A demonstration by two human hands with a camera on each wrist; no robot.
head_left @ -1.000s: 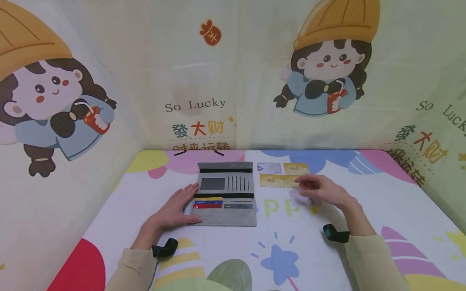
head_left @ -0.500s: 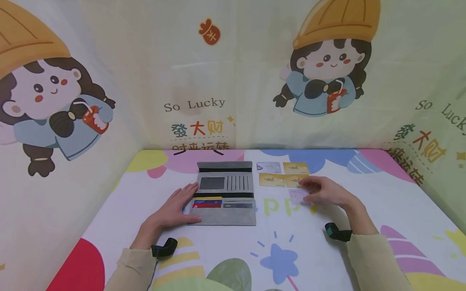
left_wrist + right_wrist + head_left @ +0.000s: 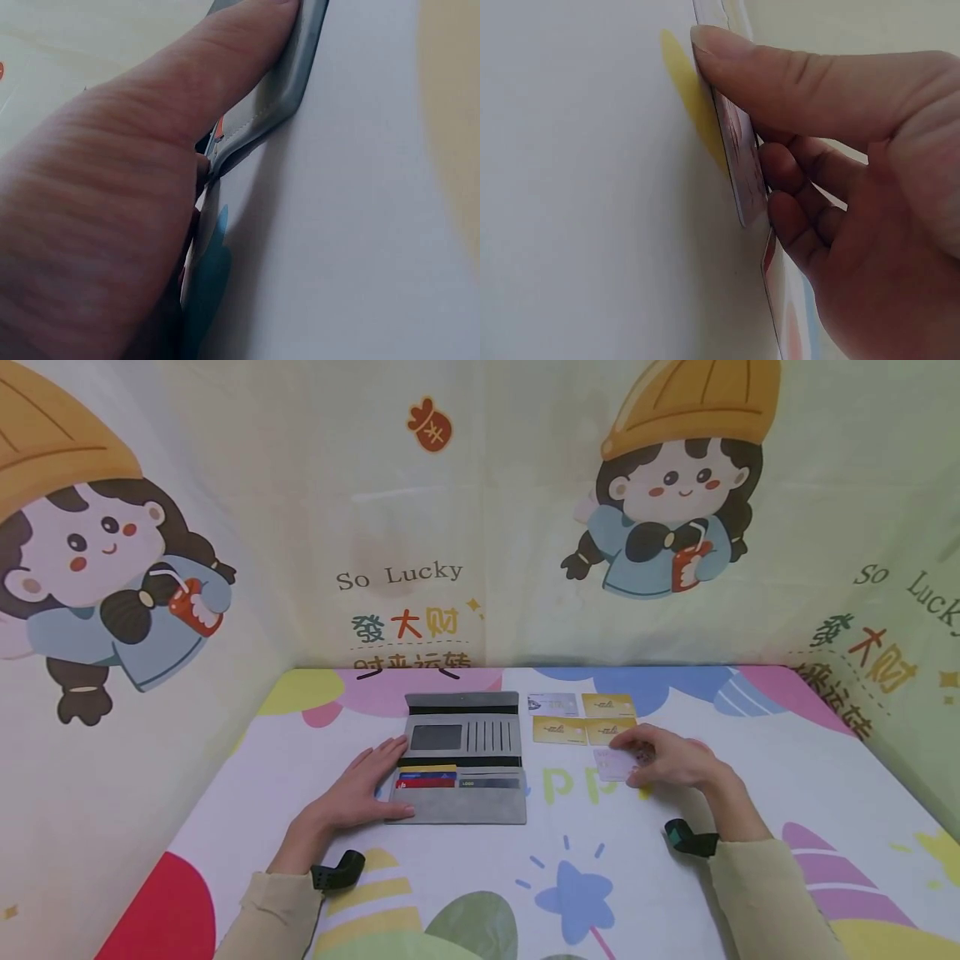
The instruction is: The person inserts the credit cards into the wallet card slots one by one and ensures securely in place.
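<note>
Your right hand (image 3: 671,762) pinches a pale pink card (image 3: 615,763), thumb on one face and curled fingers (image 3: 791,225) on the other, as the right wrist view shows plainly. The card sits low over the surface (image 3: 675,877), just in front of the gold cards; whether its lower edge touches the surface I cannot tell.

Your left hand (image 3: 360,787) lies flat with straight fingers, pressing down on the left edge of the open grey wallet (image 3: 465,758). In the left wrist view your thumb (image 3: 225,52) rests along the wallet's grey edge and holds nothing.

The wallet lies spread open in the middle of the surface, its flap toward the far wall. Its upper panel has a dark window and a row of narrow slots. In the lower pockets near your left fingertips sit several cards (image 3: 427,778), with yellow, blue and red edges showing, and a dark one beside them to the right.

To the right of the wallet, four loose cards lie flat in two rows: a white card (image 3: 552,703) and a gold card (image 3: 608,704) behind, and two more gold cards (image 3: 559,731) in front, the nearer right one partly covered by your right fingers.

The surface wears a cloth printed with coloured shapes, and cartoon-printed walls (image 3: 480,510) stand around it.
</note>
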